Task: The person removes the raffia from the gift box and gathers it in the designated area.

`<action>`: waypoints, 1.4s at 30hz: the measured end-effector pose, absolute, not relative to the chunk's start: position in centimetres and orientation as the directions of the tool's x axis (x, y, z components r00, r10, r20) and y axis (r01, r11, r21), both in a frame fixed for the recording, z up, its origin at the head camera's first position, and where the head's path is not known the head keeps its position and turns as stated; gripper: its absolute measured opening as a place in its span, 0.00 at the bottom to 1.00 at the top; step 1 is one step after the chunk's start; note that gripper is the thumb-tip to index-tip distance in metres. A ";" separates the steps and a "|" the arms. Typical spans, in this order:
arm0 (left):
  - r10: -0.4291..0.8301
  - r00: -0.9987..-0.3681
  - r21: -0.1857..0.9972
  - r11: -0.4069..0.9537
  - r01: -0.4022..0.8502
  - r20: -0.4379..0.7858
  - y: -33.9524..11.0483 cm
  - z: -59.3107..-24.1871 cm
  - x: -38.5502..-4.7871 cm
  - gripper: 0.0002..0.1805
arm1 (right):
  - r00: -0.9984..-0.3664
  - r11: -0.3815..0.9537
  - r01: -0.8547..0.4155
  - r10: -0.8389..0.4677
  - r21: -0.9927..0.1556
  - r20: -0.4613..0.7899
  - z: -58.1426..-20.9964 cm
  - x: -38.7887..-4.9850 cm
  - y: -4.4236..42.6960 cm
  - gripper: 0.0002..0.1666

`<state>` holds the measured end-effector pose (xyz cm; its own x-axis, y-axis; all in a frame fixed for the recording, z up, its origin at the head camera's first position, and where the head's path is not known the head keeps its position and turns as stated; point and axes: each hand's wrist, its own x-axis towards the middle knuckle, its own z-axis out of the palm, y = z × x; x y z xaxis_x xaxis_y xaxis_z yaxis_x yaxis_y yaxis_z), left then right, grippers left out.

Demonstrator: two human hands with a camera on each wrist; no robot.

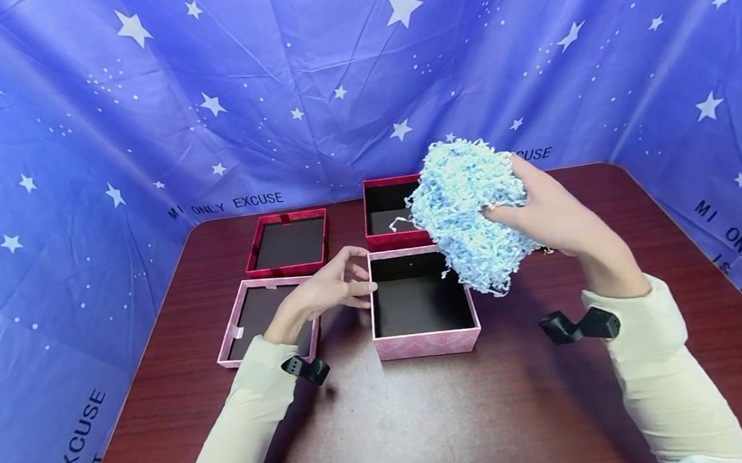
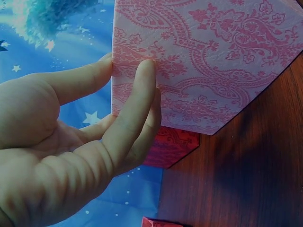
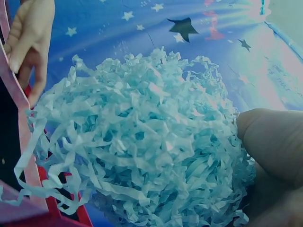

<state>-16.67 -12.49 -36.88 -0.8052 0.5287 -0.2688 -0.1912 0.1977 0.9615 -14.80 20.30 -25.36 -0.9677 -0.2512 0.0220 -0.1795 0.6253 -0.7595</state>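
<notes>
A large clump of light-blue shredded paper hangs in the grip of my right hand, above the right rear corner of the pink box. Loose strands trail from the clump in the right wrist view. The pink patterned box stands upright on the table with a bare black inside. At its left wall, my left hand holds the edge, thumb at the rim and fingers against the outer side. The left wrist view shows these fingers on the paisley-patterned wall.
Behind the pink box stands a red box, partly hidden by the clump, with a paper strand over it. To the left lie a red lid and a pink lid, insides up. A starry blue curtain surrounds the wooden table.
</notes>
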 end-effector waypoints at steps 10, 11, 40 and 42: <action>0.506 -0.807 0.950 0.216 -0.224 -0.305 -12.3 -36.9 -16.8 0.34 | -0.982 0.694 -0.117 -0.190 -0.710 -0.023 -26.6 -14.3 24.2 0.57; 0.505 -0.807 0.950 0.217 -0.225 -0.307 -12.3 -36.9 -16.8 0.34 | -0.982 0.696 -0.118 -0.187 -0.708 -0.021 -26.8 -14.2 24.6 0.57; 0.493 -0.811 0.948 0.202 -0.245 -0.314 -12.3 -37.1 -16.8 0.33 | -0.975 0.806 -0.075 -0.183 -0.588 -0.128 -35.3 -11.4 31.9 0.54; 0.495 -0.810 0.948 0.199 -0.247 -0.315 -12.3 -37.1 -16.8 0.33 | -0.973 0.820 -0.082 -0.189 -0.567 -0.132 -35.6 -11.3 32.2 0.53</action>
<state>-16.83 -12.31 -37.11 -0.8102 0.4946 -0.3146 -0.2468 0.1991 0.9484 -11.29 32.24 -35.57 -0.9731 -0.1889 -0.1322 -0.0821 0.8195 -0.5671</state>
